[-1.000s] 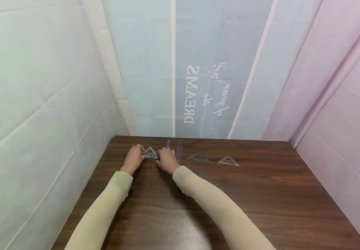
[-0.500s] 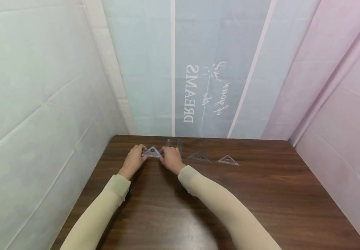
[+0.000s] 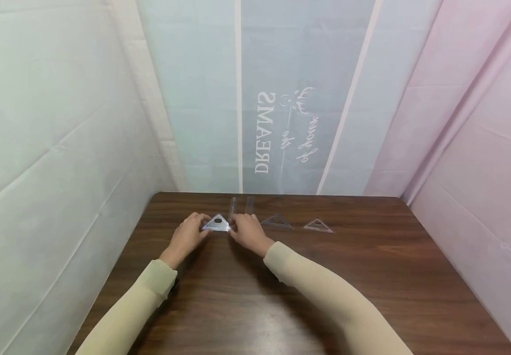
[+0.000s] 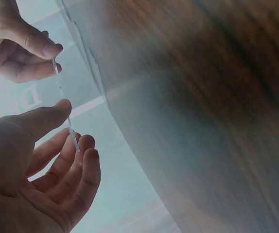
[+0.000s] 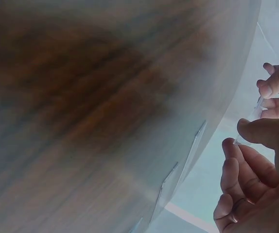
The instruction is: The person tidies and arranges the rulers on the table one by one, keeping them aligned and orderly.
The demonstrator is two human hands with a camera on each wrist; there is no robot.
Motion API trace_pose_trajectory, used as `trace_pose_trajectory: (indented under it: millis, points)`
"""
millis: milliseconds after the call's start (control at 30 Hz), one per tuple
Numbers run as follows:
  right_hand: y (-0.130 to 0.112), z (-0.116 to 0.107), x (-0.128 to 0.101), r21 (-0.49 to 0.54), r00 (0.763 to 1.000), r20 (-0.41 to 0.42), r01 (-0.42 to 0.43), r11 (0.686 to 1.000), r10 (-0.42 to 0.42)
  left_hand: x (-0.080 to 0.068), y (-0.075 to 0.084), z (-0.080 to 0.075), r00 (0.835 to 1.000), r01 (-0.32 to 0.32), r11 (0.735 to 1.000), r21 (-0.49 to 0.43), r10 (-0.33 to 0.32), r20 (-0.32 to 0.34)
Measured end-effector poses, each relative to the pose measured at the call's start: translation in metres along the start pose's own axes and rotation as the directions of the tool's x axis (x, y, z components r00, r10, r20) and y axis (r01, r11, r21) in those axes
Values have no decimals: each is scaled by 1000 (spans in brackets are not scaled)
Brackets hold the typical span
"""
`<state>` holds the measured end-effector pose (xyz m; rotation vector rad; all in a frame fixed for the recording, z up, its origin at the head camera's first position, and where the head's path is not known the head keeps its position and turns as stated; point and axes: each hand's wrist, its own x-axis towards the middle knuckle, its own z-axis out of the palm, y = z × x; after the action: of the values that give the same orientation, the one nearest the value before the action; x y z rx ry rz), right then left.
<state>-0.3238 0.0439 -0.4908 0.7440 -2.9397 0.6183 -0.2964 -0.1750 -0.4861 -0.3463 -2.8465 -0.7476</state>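
I see the brown table [image 3: 282, 296] first. At its far edge my left hand [image 3: 187, 236] and right hand [image 3: 250, 232] pinch a clear triangle [image 3: 217, 223] by its two corners, lifted off the table as far as I can tell. Right of the triangle lie two rulers [image 3: 241, 206], then two more triangles [image 3: 296, 223].

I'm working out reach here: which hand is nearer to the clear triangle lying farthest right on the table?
Right. The right hand is left of the far-right triangle, with another triangle between them; the left hand is farther left still.
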Motion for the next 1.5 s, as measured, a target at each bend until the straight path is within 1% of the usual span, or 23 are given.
trace_pose_trajectory:
  millis: [100,267,433,633,800,900,1200,1500]
  points:
    - [0,-2,-8,5,1000,3,21,1000,-21,-5,1,-2,1000,-16,1000,18,15,3]
    - [0,-7,-25,48,998,6,60,997,-60,-13,2,-5,997,-75,997,34,74,33]
    - [1,-9,-41,76,995,0,101,992,-101,-22,4,-10,989,-129,990,58,124,81]
    - [0,-12,-57,82,991,6,135,987,-136,-33,7,-13,978,-194,976,101,184,100]
    - [-3,-15,-72,124,986,41,158,980,-164,-45,9,-15,975,-204,975,92,194,107]
    - [-4,-15,-79,129,982,58,173,976,-182,-53,10,-17,974,-212,973,88,202,105]
    - [-8,-18,-93,108,974,95,197,974,-208,-72,14,-20,969,-235,967,98,224,106]
    - [-16,-15,-107,64,956,118,264,962,-270,-90,15,-26,966,-239,965,106,226,125]
